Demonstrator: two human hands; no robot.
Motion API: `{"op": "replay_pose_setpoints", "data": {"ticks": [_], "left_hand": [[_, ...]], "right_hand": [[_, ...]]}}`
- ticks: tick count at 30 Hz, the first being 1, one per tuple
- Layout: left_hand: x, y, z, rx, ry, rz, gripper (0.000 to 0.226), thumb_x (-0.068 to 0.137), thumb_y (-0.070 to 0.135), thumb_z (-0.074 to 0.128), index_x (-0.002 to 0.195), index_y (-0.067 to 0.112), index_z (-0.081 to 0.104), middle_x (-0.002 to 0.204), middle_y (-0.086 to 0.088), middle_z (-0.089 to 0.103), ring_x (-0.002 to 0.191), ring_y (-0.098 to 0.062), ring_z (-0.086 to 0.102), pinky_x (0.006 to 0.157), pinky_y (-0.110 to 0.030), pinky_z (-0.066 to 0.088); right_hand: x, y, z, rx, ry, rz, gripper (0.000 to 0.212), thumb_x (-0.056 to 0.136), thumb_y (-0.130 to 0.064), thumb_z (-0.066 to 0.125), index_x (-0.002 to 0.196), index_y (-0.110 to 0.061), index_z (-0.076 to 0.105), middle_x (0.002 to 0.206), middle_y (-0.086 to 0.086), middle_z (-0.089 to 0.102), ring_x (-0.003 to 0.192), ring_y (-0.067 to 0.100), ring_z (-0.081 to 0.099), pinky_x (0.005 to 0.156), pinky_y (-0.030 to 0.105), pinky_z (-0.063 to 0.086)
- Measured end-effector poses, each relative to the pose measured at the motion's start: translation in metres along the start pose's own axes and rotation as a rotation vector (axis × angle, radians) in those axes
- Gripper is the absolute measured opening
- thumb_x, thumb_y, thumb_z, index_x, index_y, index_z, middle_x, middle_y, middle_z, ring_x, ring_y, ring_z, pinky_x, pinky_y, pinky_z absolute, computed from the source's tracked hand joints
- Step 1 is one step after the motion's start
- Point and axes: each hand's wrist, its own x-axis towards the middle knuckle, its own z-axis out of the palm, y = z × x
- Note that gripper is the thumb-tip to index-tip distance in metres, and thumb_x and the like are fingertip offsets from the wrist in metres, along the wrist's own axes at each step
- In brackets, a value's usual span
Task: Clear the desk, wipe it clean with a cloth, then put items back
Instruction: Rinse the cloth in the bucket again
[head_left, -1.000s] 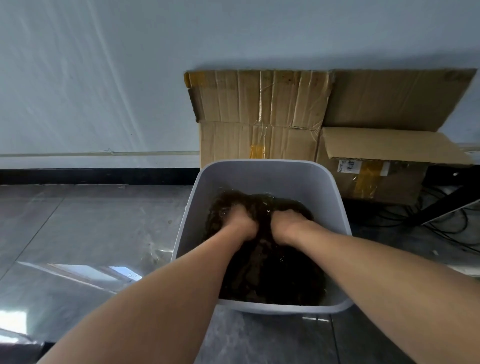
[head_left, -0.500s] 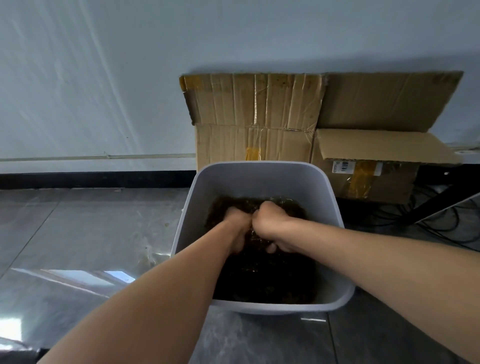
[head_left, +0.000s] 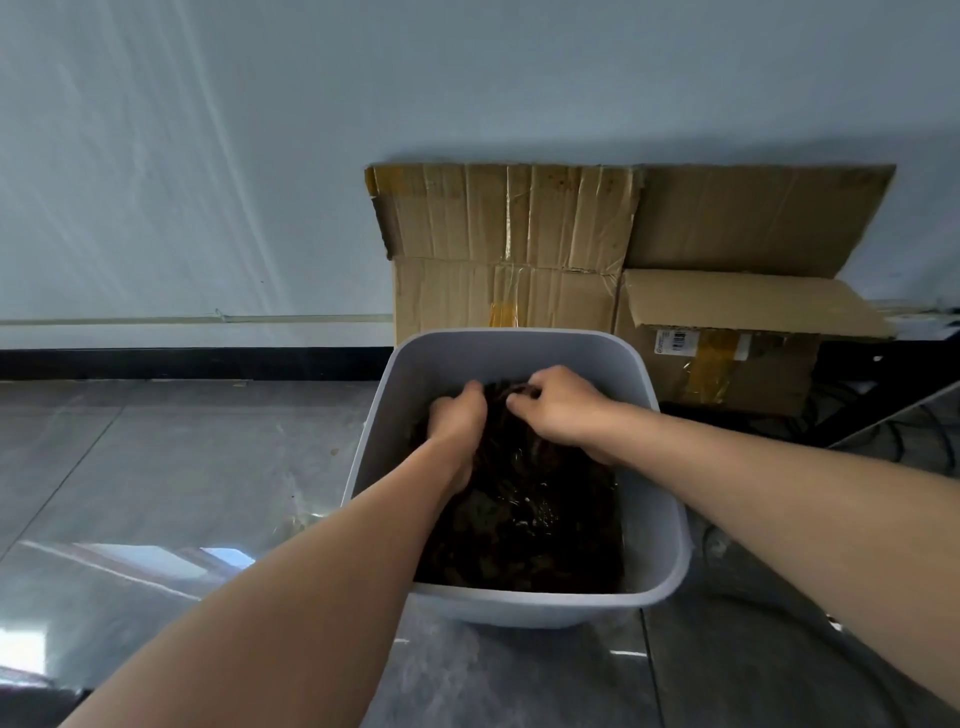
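Cloth (head_left: 519, 493): dark, soaked and bunched inside the tub (head_left: 657, 519), its top fold raised toward the tub's far wall.
Left hand (head_left: 457, 421): I see its fingers curled into that top fold, gripping it.
Right hand (head_left: 561, 410): thumb and fingers pinch the same fold, just beside the left.
Handling: I judge it soft, water-heavy and slippery; I'd take a thick bunch with 2 hands, not an edge.
Floor (head_left: 156, 467): glossy grey tiles under the tub; drips could make it slick.
Room: pale wall (head_left: 208, 156) and 2 cardboard boxes (head_left: 509, 244) behind the tub, cables (head_left: 909, 431) to its right.
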Motion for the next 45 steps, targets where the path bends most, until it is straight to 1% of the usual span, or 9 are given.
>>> {"op": "replay_pose_setpoints", "data": {"ticks": [6,9,15,20,27,30,38,42,45], "left_hand": [[-0.003,-0.001,-0.009,-0.062,-0.393,-0.366,0.047,0.096,0.051,0.046,0.115,0.014,0.068,0.111,-0.016,0.072,0.104,-0.036,0.066,0.086,-0.054,0.054],[-0.005,-0.001,-0.001,-0.035,-0.406,-0.308,0.035,0.101,0.035,0.053,0.119,0.009,0.067,0.107,-0.014,0.074,0.087,-0.029,0.072,0.073,-0.043,0.061],[0.012,-0.025,0.005,0.719,-0.018,0.227,0.033,0.094,0.029,0.061,0.122,0.013,0.059,0.120,-0.008,0.061,0.113,-0.029,0.058,0.100,-0.040,0.048],[0.025,-0.036,0.009,1.026,-0.174,0.246,0.031,0.097,0.026,0.050,0.120,0.012,0.065,0.129,-0.012,0.062,0.120,-0.032,0.057,0.105,-0.043,0.045],[0.017,-0.022,0.008,0.490,-0.394,-0.115,0.033,0.105,0.012,0.037,0.076,0.007,0.053,0.074,-0.008,0.054,0.055,-0.012,0.060,0.066,-0.030,0.056],[0.010,-0.011,0.007,0.289,-0.339,-0.177,0.029,0.105,0.014,0.034,0.083,0.009,0.052,0.070,-0.007,0.050,0.059,-0.018,0.050,0.039,-0.013,0.040],[-0.011,0.000,0.009,0.060,-0.440,-0.284,0.041,0.105,0.031,0.043,0.072,0.011,0.058,0.044,-0.005,0.059,0.031,-0.016,0.056,0.030,-0.017,0.040],[0.008,-0.017,0.011,0.289,-0.179,-0.076,0.018,0.093,0.021,0.058,0.100,0.006,0.067,0.076,-0.008,0.068,0.055,-0.021,0.065,0.042,-0.022,0.050],[0.011,-0.028,0.009,0.774,-0.064,0.158,0.032,0.093,0.026,0.059,0.120,0.010,0.062,0.116,-0.010,0.065,0.106,-0.030,0.064,0.090,-0.035,0.053]], "right_hand": [[0.002,0.000,0.004,0.522,0.045,0.264,0.028,0.098,-0.033,0.055,0.107,-0.007,0.059,0.102,0.016,0.065,0.091,0.034,0.066,0.069,0.050,0.062],[0.005,0.007,0.010,0.307,0.111,0.262,0.028,0.099,-0.029,0.056,0.113,-0.005,0.059,0.098,0.012,0.060,0.089,0.032,0.063,0.067,0.049,0.062],[0.011,0.018,0.021,-0.465,-0.139,0.099,0.067,0.095,-0.005,0.048,0.154,-0.014,0.018,0.126,0.017,0.055,0.102,0.033,0.063,0.075,0.041,0.057],[0.020,0.024,0.039,-0.661,-0.264,0.057,0.037,0.095,-0.012,0.051,0.132,-0.008,0.056,0.132,0.015,0.058,0.119,0.034,0.058,0.101,0.044,0.049],[0.023,0.010,0.043,-0.198,-0.147,0.209,0.014,0.099,-0.012,0.051,0.104,-0.004,0.061,0.111,0.016,0.065,0.088,0.028,0.063,0.064,0.031,0.049],[0.012,-0.002,0.045,0.083,-0.052,0.259,0.019,0.102,-0.018,0.043,0.091,-0.007,0.055,0.099,0.017,0.064,0.071,0.029,0.060,0.045,0.027,0.043],[0.008,0.013,0.024,-0.318,0.064,0.073,0.022,0.100,-0.010,0.038,0.116,-0.006,0.053,0.126,0.018,0.060,0.106,0.031,0.059,0.090,0.040,0.046],[0.009,0.022,0.030,-0.718,-0.146,-0.008,0.044,0.097,-0.007,0.048,0.140,-0.006,0.040,0.136,0.016,0.055,0.124,0.035,0.055,0.098,0.044,0.047],[0.014,0.027,0.042,-0.808,-0.235,0.007,0.048,0.098,-0.003,0.042,0.146,-0.007,0.039,0.141,0.014,0.052,0.129,0.035,0.052,0.100,0.046,0.046]]}}
